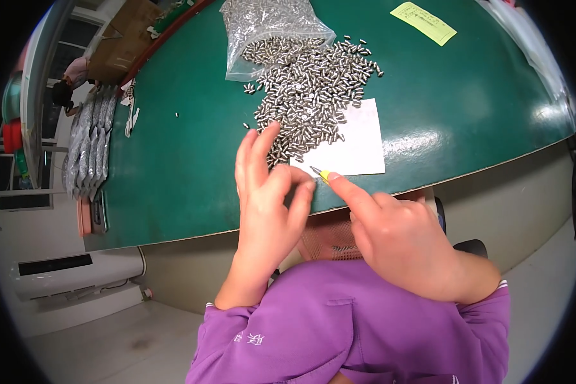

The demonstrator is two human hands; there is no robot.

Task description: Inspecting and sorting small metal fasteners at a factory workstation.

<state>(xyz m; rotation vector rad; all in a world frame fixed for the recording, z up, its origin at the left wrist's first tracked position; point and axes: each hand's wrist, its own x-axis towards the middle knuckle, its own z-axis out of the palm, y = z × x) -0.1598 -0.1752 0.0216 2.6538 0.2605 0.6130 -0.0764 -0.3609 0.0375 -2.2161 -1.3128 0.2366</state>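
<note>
My right hand [403, 240] is closed round a slim tool with a yellow-green body and a dark pointed tip [315, 171]; its exact kind is hidden by the fingers. The tip lies over the near edge of a white sheet [361, 144]. Just left of it, my left hand [269, 185] brings thumb and index finger together in a pinch, the other fingers raised. Whatever sits in that pinch is too small to make out. Beyond both hands spreads a heap of small, shiny, bullet-shaped metal parts [307, 89], partly covering the sheet.
A clear plastic bag [272, 19] spills more parts onto the green table [179, 173]. A yellow paper slip [424, 22] lies at far right. Below the table edge sits a pink basket [326, 238] with some parts. Filled bags [91, 144] are stacked at left; another person is beyond.
</note>
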